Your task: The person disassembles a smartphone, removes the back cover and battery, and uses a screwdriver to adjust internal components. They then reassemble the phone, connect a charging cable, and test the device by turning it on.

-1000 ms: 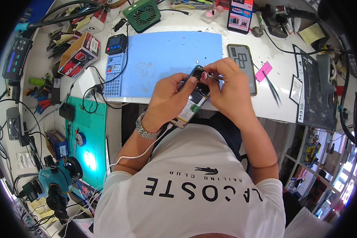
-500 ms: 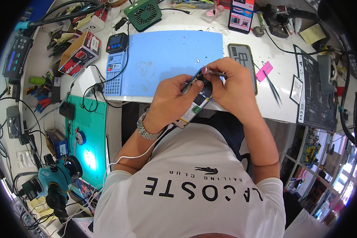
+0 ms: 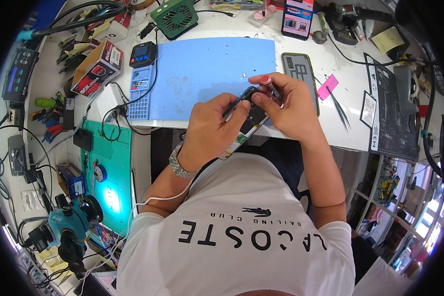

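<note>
My left hand (image 3: 208, 126) is closed around an opened phone (image 3: 254, 121), with its thumb lying over the exposed inside. The phone is tilted above the table's front edge, and a dark part and a green bit of board show between my hands. In my right hand (image 3: 295, 109) is a slim screwdriver with a red cap (image 3: 266, 79), gripped between the fingers near the phone's upper end. My right thumb rests at the phone's edge. The screwdriver's tip is hidden.
A blue work mat (image 3: 212, 74) lies beyond my hands. To its right are a dark phone case (image 3: 301, 69), tweezers (image 3: 338, 108) and a pink card (image 3: 327, 87). A green fan (image 3: 175, 19) stands at the back, and a teal microscope (image 3: 71, 224) at the lower left.
The screwdriver's red end has moved right and up, away from the phone's upper corner. My right index finger has straightened. The phone has turned slightly in my left hand.
</note>
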`<action>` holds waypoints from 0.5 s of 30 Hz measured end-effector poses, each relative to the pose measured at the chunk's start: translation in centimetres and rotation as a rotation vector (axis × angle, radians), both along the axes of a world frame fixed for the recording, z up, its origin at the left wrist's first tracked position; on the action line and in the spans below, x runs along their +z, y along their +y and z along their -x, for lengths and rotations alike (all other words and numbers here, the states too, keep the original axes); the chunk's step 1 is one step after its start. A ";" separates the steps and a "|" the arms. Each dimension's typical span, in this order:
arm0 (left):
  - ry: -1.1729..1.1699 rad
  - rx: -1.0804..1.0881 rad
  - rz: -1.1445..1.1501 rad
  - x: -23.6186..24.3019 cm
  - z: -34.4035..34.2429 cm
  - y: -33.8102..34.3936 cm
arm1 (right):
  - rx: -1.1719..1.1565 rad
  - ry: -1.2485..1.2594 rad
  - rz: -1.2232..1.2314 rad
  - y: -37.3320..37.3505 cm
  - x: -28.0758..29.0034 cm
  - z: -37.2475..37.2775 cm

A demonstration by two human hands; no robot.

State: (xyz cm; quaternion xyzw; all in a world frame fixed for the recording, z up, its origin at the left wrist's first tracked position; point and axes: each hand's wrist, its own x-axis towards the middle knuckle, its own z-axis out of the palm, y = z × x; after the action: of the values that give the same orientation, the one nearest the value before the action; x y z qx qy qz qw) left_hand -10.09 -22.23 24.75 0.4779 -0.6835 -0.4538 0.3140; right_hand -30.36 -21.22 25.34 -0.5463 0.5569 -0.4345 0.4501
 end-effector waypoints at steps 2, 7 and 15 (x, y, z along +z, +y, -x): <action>-0.061 0.000 0.069 0.2 0.1 0.2 | 0.024 -0.064 0.007 -0.1 -0.9 0.1; -0.116 -0.023 0.068 0.5 0.1 0.5 | 0.025 -0.070 0.009 0.0 -1.1 -0.3; -0.198 -0.029 0.238 0.2 0.3 0.7 | -0.011 -0.021 -0.039 0.2 -1.1 -1.4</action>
State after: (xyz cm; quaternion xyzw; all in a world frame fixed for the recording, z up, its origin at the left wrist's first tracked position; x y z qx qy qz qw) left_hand -10.42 -21.52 24.99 0.4698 -0.7669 -0.3246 0.2929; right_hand -28.97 -21.05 24.19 -0.5298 0.5636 -0.4317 0.4640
